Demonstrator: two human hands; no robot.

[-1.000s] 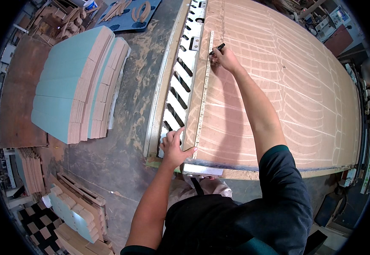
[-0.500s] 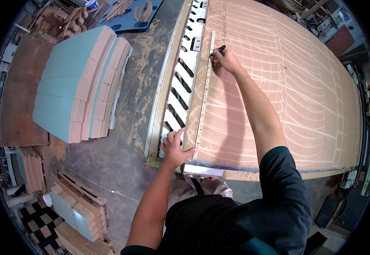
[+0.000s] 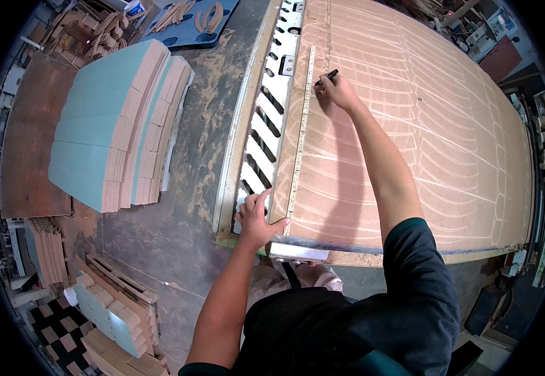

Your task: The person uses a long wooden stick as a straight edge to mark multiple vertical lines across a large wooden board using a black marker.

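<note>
A long, thin straightedge ruler [image 3: 302, 135] lies lengthwise along the left side of a brown board [image 3: 373, 188], which is covered with pale curved grooves. My left hand [image 3: 259, 220] rests at the ruler's near end, its fingers spread. The thumb touches the ruler, while the other fingers lie over a white slotted metal strip [image 3: 262, 147]. Farther up, just right of the ruler, my right hand [image 3: 340, 94] is closed around a black marker pen [image 3: 327, 76]. The pen's tip is too small to make out, so I cannot tell if it touches the board.
Stacked pale-green-faced panels [image 3: 91, 138] stand on the floor at left, beside a brown sheet [image 3: 34, 138]. Smaller cut stacks [image 3: 109, 307] lie nearer at lower left. Far left, a blue pallet [image 3: 203, 28] holds curved wooden pieces. A silver metal block [image 3: 299, 252] sits at the board's near edge.
My right hand, with the marker pen, has moved slightly right, away from the ruler's edge. The left hand and the ruler stay almost where they were.
</note>
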